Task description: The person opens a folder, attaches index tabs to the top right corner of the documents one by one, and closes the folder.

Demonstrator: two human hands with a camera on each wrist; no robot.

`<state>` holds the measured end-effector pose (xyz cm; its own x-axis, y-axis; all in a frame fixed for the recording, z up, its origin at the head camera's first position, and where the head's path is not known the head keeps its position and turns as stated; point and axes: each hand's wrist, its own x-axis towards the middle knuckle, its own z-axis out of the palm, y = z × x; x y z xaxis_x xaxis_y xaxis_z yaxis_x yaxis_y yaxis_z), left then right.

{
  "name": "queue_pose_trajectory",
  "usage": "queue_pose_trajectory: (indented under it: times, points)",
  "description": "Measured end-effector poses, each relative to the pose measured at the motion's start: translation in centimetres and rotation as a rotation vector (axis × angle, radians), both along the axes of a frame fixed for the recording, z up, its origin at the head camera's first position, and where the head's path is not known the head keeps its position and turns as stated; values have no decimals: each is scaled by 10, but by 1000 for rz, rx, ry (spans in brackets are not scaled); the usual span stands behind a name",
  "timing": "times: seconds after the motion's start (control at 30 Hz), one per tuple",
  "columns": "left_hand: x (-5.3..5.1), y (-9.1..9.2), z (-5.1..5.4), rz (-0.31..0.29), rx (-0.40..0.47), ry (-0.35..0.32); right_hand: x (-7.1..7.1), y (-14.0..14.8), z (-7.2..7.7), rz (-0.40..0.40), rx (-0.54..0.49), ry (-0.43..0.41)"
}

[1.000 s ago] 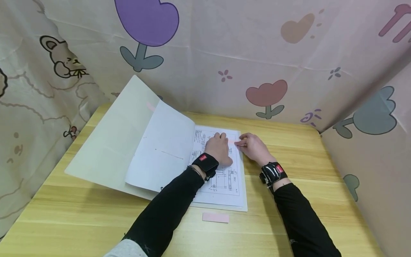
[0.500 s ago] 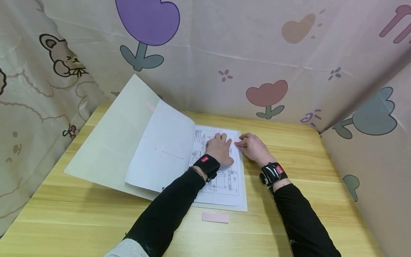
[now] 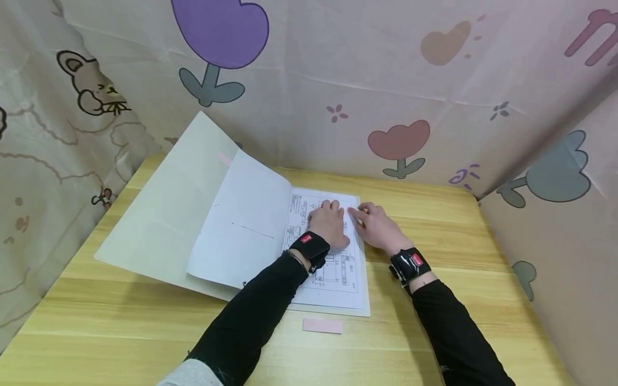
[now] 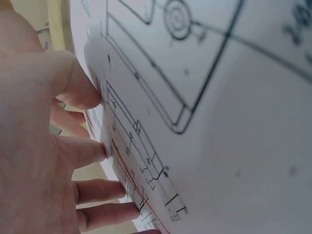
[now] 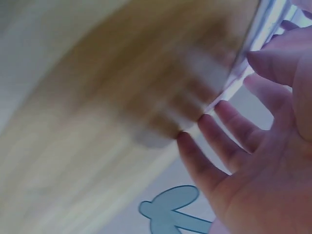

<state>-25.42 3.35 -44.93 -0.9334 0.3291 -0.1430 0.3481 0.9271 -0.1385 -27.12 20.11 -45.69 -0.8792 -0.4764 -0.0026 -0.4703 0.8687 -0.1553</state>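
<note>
An open folder (image 3: 154, 220) lies on the table with its pale cover raised at the left. Inside, a blank white sheet (image 3: 246, 220) is turned over to the left, and a page of technical line drawings (image 3: 333, 279) faces up on the right. My left hand (image 3: 329, 225) rests on that page with fingers spread, its fingertips touching the paper in the left wrist view. At the page's upper right edge, the fingertips of my right hand (image 3: 381, 230) touch the paper; its fingers look extended in the right wrist view. A bit of pink shows beside my right index fingertip, mostly hidden.
A pink paper strip (image 3: 322, 325) lies on the wooden table (image 3: 410, 343) just below the folder. Another pink mark (image 3: 224, 158) shows on the cover's inner side. A patterned cloth (image 3: 299, 69) hangs behind and at both sides.
My right hand has loosened its pinch at the page edge, and its index finger now reaches a little further over the paper. My left hand stays nearly in place.
</note>
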Motion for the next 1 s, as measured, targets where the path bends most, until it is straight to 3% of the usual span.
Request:
queue_pose_trajectory:
  times: [0.23,0.43,0.73,1.0]
  points:
    - [2,1,0,3,-2,-4,7,-6,5,-58,88,-63]
    - [2,2,0,4,-4,-10,9,1,8,-112,49,-130]
    - [4,-2,-1,24,50,-9,8,17,7,-173,51,-158]
    - [1,-15,-14,21,237,20,2,18,7,-187,-31,-169]
